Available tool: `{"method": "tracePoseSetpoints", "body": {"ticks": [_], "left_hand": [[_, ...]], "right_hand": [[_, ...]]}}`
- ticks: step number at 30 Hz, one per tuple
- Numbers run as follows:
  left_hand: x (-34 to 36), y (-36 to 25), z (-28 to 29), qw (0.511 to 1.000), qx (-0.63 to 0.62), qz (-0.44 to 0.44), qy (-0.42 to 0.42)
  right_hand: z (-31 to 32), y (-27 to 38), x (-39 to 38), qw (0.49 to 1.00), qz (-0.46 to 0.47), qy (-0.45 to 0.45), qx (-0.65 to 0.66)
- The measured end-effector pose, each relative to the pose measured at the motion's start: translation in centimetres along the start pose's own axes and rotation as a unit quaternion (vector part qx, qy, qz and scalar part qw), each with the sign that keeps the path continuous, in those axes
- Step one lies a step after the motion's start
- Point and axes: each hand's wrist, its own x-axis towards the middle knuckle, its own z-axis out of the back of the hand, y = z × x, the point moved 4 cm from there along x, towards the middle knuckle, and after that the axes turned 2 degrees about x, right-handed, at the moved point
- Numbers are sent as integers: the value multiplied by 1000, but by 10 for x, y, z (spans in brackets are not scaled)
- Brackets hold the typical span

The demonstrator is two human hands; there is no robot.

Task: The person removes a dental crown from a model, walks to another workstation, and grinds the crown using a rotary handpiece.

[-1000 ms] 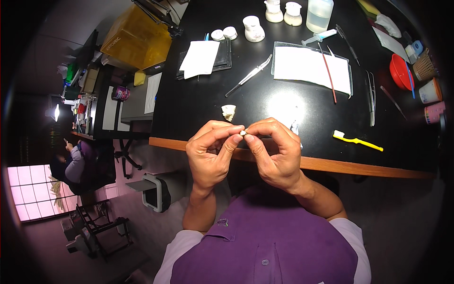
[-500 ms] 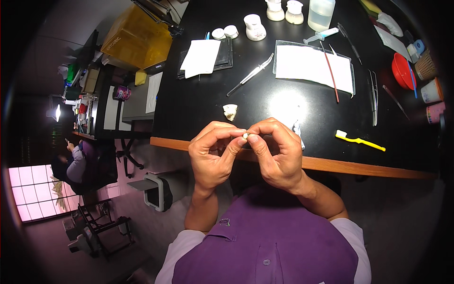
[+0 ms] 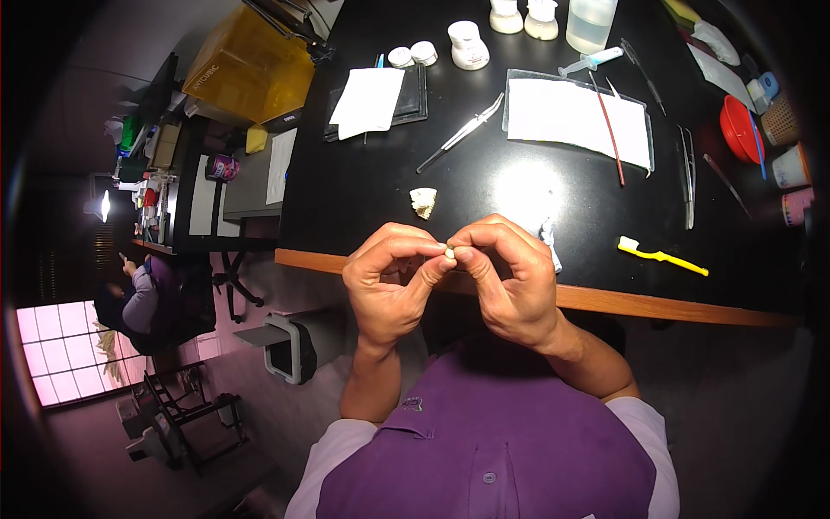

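Note:
Just over the table's front edge, a small whitish tooth-like piece (image 3: 450,253) sits between the fingertips of both hands. My left hand (image 3: 385,285) pinches it with thumb and forefinger from the left. From the right, my right hand (image 3: 516,281) grips it the same way, so the fingertips of both hands nearly meet and cover most of it. A cream-coloured dental model (image 3: 423,202) lies on the table a little beyond my left fingers. Close to my right knuckles is a crumpled whitish-grey tube or wrapper (image 3: 550,246), partly hidden by the hand.
A yellow toothbrush (image 3: 663,256) lies to the right. Tweezers (image 3: 460,131), a white pad (image 3: 562,112) with a red-handled brush (image 3: 609,130), and a syringe (image 3: 591,61) are farther back. White jars (image 3: 468,48) stand behind. Another person (image 3: 147,298) sits far left.
Both hands keep their pinch on the tooth-like piece, which looks slightly turned. The tabletop items have shifted a few pixels right in the picture.

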Motion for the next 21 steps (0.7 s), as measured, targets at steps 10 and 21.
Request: {"method": "tracePoseSetpoints", "body": {"ticks": [10,21], "left_hand": [[-3,0,1,999,37,-16,-7],[-1,2,-1,998,-5,-62,-6]], "right_hand": [[0,0,0,1000,4,10,-2],[0,-1,0,1000,22,9,-3]]}}
